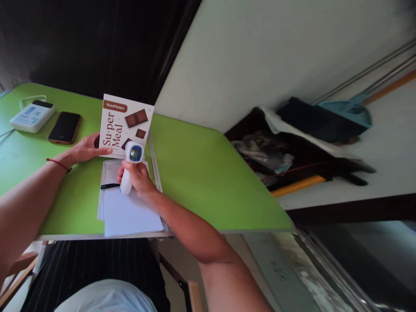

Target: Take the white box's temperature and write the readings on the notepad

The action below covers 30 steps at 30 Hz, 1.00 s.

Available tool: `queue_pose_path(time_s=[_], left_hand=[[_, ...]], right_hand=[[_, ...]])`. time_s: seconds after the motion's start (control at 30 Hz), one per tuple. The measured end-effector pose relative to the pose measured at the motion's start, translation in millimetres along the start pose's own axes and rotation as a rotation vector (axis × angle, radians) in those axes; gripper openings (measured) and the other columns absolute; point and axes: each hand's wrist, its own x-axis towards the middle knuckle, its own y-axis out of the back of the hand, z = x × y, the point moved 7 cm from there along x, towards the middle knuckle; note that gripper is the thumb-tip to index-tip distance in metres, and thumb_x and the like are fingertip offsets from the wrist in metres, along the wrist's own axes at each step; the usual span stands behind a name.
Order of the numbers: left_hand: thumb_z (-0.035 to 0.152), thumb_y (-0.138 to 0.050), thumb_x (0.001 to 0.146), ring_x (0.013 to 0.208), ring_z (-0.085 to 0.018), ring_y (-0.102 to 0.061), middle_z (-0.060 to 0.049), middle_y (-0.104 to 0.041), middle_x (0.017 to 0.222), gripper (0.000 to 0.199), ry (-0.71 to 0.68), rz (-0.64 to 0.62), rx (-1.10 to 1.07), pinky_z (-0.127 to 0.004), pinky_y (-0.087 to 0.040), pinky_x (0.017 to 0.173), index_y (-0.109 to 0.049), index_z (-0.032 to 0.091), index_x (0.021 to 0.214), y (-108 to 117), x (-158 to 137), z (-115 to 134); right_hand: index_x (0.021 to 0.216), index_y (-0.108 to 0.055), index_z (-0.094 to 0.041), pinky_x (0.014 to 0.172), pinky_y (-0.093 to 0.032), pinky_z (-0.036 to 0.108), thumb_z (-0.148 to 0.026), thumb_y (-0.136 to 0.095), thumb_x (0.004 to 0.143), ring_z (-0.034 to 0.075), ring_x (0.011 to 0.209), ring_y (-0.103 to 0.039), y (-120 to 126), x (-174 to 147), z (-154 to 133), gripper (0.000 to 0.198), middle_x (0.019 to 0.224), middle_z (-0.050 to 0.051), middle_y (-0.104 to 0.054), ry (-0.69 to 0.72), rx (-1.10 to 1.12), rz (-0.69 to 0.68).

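Observation:
A white box (112, 115) printed "NutriMotion Su-per Meal" with chocolate squares stands upright on the green table. My left hand (86, 147) grips its lower left corner, thumb across the front and the other fingers partly hidden behind. In my right hand (139, 175) is a white infrared thermometer (126, 182) with a blue-ringed display, my fingers wrapped round its handle. The thermometer overlaps the box's lower right part; whether they touch I cannot tell. Beneath it lie white paper sheets (130, 216), a spiral notebook (101, 208) and a black pen (109, 186).
Left on the green table (195, 173) lie a dark phone (65, 127) and a white device with a cable (33, 115). A dark panel (97, 43) and a pale wall (260, 52) rise behind. Beyond the table's right edge are a blue dustpan (347, 115) and dark clutter.

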Motion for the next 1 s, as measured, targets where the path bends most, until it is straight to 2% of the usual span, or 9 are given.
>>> queue_pose_path(time_s=[0.57,0.77,0.87,1.0], left_hand=[[0.065,-0.079,0.064,0.112,-0.033,-0.067,-0.015,-0.071,0.124,0.084,-0.012,-0.010,-0.057,-0.040,-0.055,0.094,-0.061,0.012,0.126,-0.6,-0.7,-0.5],[0.069,-0.077,0.064,0.112,-0.035,-0.067,-0.016,-0.071,0.122,0.087,0.002,0.011,-0.032,-0.042,-0.055,0.095,-0.062,0.011,0.127,0.7,-0.7,-2.5],[0.070,-0.078,0.063,0.110,-0.034,-0.068,-0.015,-0.072,0.121,0.085,0.004,0.019,-0.029,-0.042,-0.056,0.094,-0.065,0.013,0.125,1.5,-1.2,-1.6],[0.068,-0.079,0.063,0.110,-0.034,-0.068,-0.014,-0.072,0.122,0.082,0.016,0.037,-0.036,-0.042,-0.055,0.096,-0.066,0.015,0.125,3.1,-2.2,-1.3]], right_hand=[[0.062,-0.057,-0.020,0.050,-0.048,0.026,-0.047,-0.067,0.070,0.012,0.048,-0.058,-0.6,0.5,-3.4,0.030,0.054,-0.001,-0.060,0.018,0.020,-0.038],[0.076,-0.057,-0.021,0.050,-0.051,0.028,-0.048,-0.075,0.064,0.014,0.051,-0.059,-1.7,2.1,-8.2,0.035,0.059,-0.004,-0.060,0.000,0.097,-0.065],[0.085,-0.062,-0.020,0.051,-0.051,0.028,-0.048,-0.076,0.060,0.013,0.052,-0.057,11.6,5.9,-22.0,0.040,0.060,-0.005,-0.060,0.035,0.096,-0.012],[0.086,-0.067,-0.020,0.054,-0.047,0.026,-0.046,-0.075,0.061,0.011,0.055,-0.054,52.2,11.8,-55.4,0.037,0.063,-0.005,-0.060,0.190,-0.061,0.081]])
